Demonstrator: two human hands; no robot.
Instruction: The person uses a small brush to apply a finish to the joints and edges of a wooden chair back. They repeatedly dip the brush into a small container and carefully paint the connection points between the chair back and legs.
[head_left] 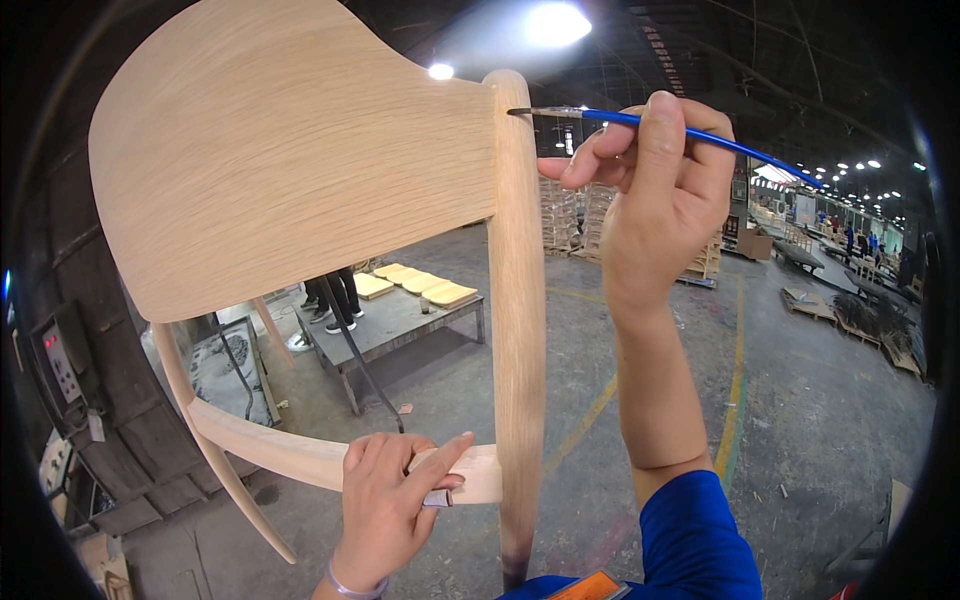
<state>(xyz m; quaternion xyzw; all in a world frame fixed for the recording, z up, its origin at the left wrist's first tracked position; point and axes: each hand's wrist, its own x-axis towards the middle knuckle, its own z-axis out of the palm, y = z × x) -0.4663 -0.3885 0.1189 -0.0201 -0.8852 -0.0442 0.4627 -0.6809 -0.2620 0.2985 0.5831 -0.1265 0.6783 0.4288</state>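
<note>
A pale wooden chair frame with a broad curved backrest [300, 170] fills the left and middle of the head view. My right hand [662, 205] pinches a thin paintbrush [680, 131] with a blue handle. The dark bristle tip touches the upper part of the chair's right post [519, 300], beside the backrest's edge. Lower down, my left hand [385, 500] is closed over the curved lower rail [270, 445], close to where it meets that post. Between its fingers shows a small greyish-white folded piece [438, 498], perhaps sandpaper.
Behind the chair stands a low grey table [420, 328] with several pale wooden panels [400, 276] on it; a person's legs [340, 300] show beside them. A control box [65, 360] is at the left. Stacked goods on pallets [565, 215] and yellow floor lines [735, 370] lie beyond.
</note>
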